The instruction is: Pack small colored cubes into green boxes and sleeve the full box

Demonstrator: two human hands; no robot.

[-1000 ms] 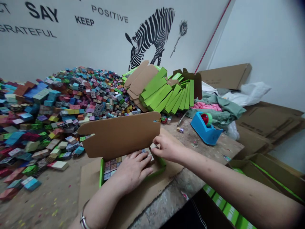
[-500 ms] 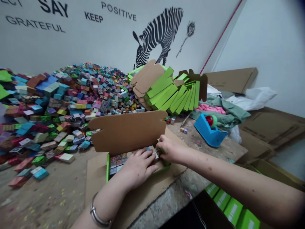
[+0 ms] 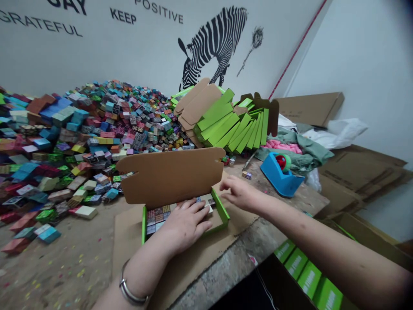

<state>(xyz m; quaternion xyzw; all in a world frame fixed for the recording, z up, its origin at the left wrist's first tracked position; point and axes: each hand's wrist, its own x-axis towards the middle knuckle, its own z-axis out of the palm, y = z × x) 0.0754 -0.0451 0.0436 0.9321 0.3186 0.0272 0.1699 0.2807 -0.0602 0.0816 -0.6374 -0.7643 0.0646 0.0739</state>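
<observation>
An open green cardboard box [image 3: 222, 207] lies on a flat cardboard sheet [image 3: 193, 262], its brown lid flap [image 3: 172, 174] standing up at the back. Small patterned blocks [image 3: 158, 216] fill its left part, and more show along the back; bare bottom is visible at the right front. My left hand [image 3: 189, 221] rests palm down on the blocks, fingers spread, a metal bangle on the wrist. Just beyond the box's right wall hovers my right hand [image 3: 237, 192], fingers loosely bent and apart, with nothing seen in them.
A large heap of small coloured blocks [image 3: 129, 116] covers the table's left and back. Folded green boxes [image 3: 226, 127] are stacked behind the lid. To the right stand a blue tape dispenser [image 3: 280, 176] and a green cloth bag [image 3: 309, 150]. Packed green boxes [image 3: 309, 275] sit below the table edge.
My right hand has left the box's right end and moved right, outside the wall, uncovering blocks in the back corner. My left hand stays on the blocks. The view has shifted slightly.
</observation>
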